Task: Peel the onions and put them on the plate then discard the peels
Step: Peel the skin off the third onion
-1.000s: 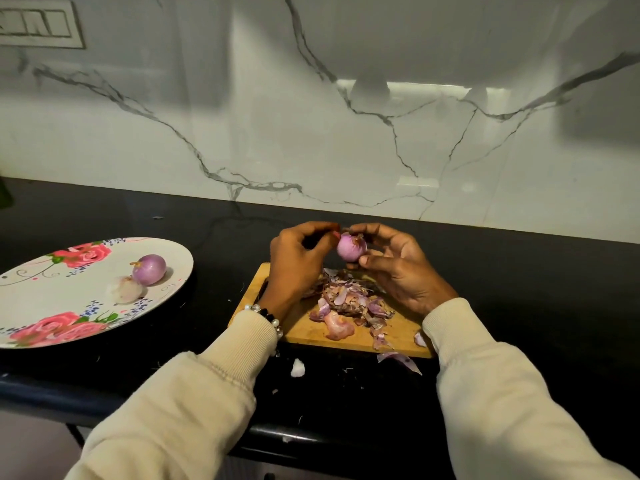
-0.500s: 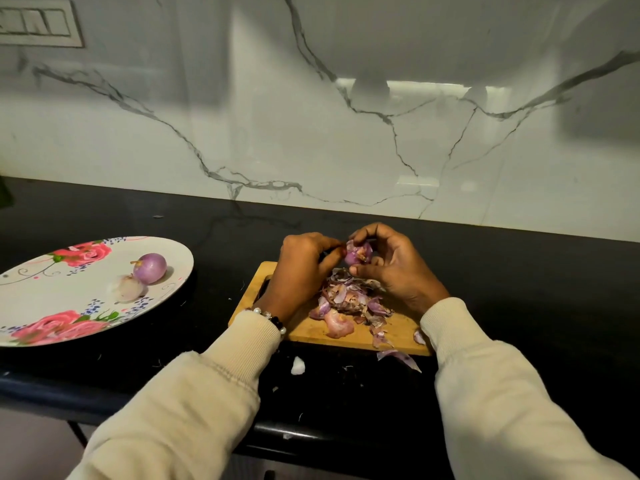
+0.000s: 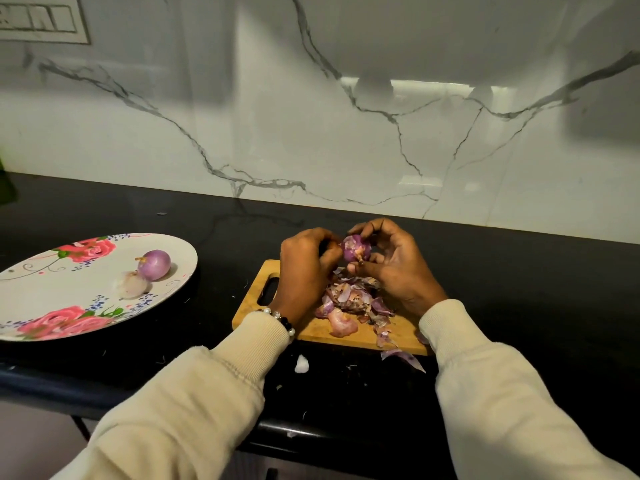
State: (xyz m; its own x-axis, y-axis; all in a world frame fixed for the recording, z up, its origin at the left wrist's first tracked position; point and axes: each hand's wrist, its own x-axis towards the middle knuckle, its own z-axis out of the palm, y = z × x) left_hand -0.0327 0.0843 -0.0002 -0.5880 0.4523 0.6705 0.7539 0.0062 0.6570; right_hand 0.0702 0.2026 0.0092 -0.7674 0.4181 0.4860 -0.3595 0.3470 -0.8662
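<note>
While both hands hover over the cutting board, the right hand cups a purple onion in curled fingers and the left hand pinches at its skin. Peels are piled on the board beneath. Plate sits left on the black counter, holding a peeled purple onion and a pale one.

A black worktop is running the full width of the view, its glossy front edge catching the light. Behind it a white marble-look backsplash is rising, grey veins wandering across it — a bright strip of light is reflecting near its middle. A switch plate is sitting at the upper left of the wall. Something green is poking in at the far left edge — too little is showing to tell what.
</note>
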